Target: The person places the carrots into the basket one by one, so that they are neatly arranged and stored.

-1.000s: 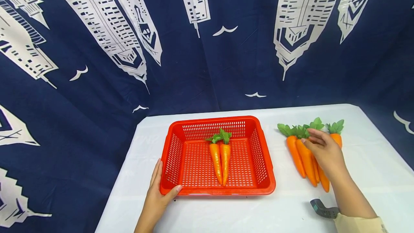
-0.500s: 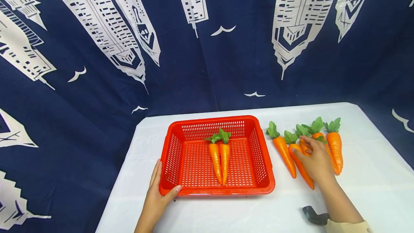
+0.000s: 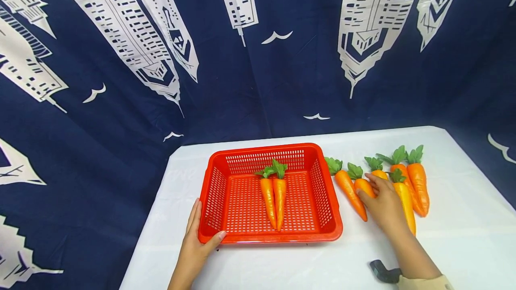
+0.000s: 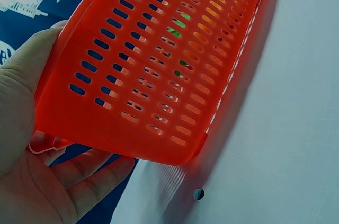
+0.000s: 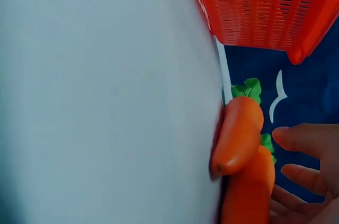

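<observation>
A red plastic basket (image 3: 272, 238) with slotted walls stands on the table, holding two carrots (image 3: 280, 205) with green leaves. My left hand (image 3: 194, 247) grips its near left corner; in the left wrist view the thumb lies over the rim and the fingers pass beneath it. To the basket's right, my right hand (image 3: 383, 205) reaches over a row of loose carrots, fingers apart, close around the top of one carrot (image 3: 364, 186). Its thumb (image 5: 304, 136) is straight and off the carrots in the right wrist view. Another carrot (image 3: 350, 194) lies between that hand and the basket.
A yellower carrot (image 3: 405, 200) lies beside the right wrist, and a rightmost carrot (image 3: 419, 187) leans against its neighbour. A white cloth covers the table (image 3: 463, 236). Behind hangs a navy curtain (image 3: 225, 102) printed with white buildings. A dark device (image 3: 384, 273) sits at the right wrist.
My right hand has moved left, and the bunched carrots have spread into a row, the leftmost ones now nearer the basket. The left hand and the basket have stayed put.
</observation>
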### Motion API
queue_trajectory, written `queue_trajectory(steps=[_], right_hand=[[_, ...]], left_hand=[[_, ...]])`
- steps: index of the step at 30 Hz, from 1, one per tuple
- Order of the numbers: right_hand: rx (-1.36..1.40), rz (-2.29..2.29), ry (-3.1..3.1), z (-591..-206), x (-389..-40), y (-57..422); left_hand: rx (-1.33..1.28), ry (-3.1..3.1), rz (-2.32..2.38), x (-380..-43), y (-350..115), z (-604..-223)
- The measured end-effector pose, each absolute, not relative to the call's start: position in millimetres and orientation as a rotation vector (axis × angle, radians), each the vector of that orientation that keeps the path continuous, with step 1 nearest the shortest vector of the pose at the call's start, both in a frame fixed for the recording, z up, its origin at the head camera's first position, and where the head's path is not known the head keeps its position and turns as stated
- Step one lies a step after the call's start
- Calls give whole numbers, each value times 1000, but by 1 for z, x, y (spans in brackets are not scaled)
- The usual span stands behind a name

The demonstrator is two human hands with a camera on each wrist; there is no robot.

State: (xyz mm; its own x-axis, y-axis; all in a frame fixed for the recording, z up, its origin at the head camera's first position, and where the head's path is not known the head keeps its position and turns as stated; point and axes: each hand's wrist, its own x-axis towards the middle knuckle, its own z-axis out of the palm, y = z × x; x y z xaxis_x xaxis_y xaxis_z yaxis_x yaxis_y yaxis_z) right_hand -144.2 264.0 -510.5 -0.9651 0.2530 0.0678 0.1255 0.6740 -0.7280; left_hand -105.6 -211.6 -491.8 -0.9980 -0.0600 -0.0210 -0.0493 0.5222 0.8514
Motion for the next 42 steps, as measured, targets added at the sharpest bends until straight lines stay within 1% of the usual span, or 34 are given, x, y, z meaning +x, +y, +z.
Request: queue_trajectory(steps=[11,19,25,36,42], right_hand=[[-325,1173,-2745,-516,-148,266],[-343,1165,-2764,-511,-149,269],[-297,1179,-2702,-507,-149,269],[-224,1181,-2671,-488,-149,266],[-211,1299,-2683,-476,-151,265]], left_hand=[[106,-2720,-1527,-105,-211,-492],[92,-2734,-1504,-106,-211,-492],[80,-2726,-1507,-107,-211,-491],[45,-2690,-1565,-104,-212,-491],[58,-2706,-1553,-104,-212,-490]])
